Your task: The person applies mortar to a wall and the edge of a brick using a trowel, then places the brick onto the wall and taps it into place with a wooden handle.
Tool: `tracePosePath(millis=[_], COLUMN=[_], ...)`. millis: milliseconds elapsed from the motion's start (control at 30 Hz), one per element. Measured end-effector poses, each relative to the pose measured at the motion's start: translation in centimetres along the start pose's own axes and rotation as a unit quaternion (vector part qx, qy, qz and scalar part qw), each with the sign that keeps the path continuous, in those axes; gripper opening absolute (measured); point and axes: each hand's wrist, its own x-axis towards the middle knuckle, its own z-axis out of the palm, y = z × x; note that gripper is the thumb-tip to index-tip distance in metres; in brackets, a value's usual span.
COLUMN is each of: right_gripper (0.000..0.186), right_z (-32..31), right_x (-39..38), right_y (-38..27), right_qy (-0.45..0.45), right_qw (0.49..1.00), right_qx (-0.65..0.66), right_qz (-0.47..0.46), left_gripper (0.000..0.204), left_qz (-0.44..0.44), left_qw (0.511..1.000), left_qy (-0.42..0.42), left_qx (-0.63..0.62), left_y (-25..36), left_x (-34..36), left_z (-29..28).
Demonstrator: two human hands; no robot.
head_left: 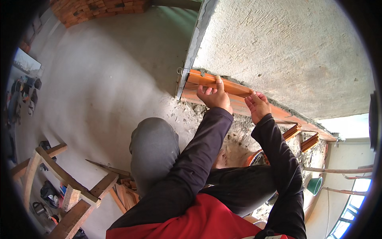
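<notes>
My left hand (217, 97) grips a narrow orange-brown tile strip (237, 88) at the foot of a rough plastered wall (286, 51), thumb on its upper face and fingers curled below. At the strip's right end, my right hand (258, 106) pinches it between thumb and fingers. The strip lies along the wall, above a longer reddish-orange tiled band (284, 114) that runs off to the right. Grey mortar (203, 73) shows behind its upper edge. Beside the strip's left end stands a grey straight-edged board (195, 44) with a thin string tied near its lower end.
Two small stacks of tile strips (292, 132) sit by the band at right. An orange-rimmed bucket (254, 158) is partly hidden by my right arm. A wooden frame (75, 191) stands lower left, a green bowl (314, 186) lower right, and piled bricks (95, 10) at the back.
</notes>
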Motion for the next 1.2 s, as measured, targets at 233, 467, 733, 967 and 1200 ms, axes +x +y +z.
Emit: tracePosePath(millis=[233, 467, 733, 967, 1200], right_gripper=[0.015, 0.048, 0.077, 0.087, 0.083], right_z=[2.5, 9.9, 15.5, 16.1, 15.4], right_x=[-2.4, -7.9, -7.5, -7.7, -6.2], right_y=[-1.6, -2.1, 0.0, 4.4, 6.6], right_qy=[0.063, -0.245, -0.318, -0.177, -0.163], right_qw=[0.925, 0.754, 0.677, 0.606, 0.613], right_qx=[-0.353, -0.536, -0.65, -0.754, -0.739], right_qz=[-0.125, -0.291, -0.133, -0.179, -0.226], left_gripper=[0.075, 0.074, 0.07, 0.069, 0.069], left_qz=[-0.014, 0.066, 0.025, 0.02, 0.016], left_qw=[1.0, 0.998, 0.996, 0.996, 0.996], left_qy=[-0.011, 0.019, 0.006, -0.003, -0.01], left_qx=[0.018, -0.014, -0.09, -0.084, -0.081], left_y=[0.0, -4.2, -4.1, -2.8, -2.4], left_x=[-0.1, 3.6, 3.4, 2.4, 1.9], left_z=[-0.2, -1.3, -2.0, -2.4, -2.6])
